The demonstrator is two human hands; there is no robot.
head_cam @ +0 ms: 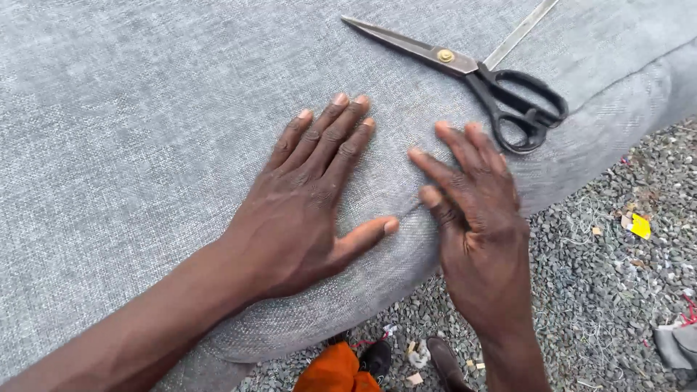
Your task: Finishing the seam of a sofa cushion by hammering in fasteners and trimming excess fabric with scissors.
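A person's left hand [305,196] is lying flat, fingers spread wide, pressing on grey woven fabric [145,131] stretched over a rounded cushion edge. The right hand [472,210] is hovering just beside it, fingers open, holding nothing. Black-handled scissors [479,76] are resting open on the fabric beyond the right hand. Grey gravel [610,290] is showing below.

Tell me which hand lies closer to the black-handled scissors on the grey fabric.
The right hand: its fingertips reach almost to the handle loops of the scissors, without touching. The left hand lies flat on the grey fabric, farther away.
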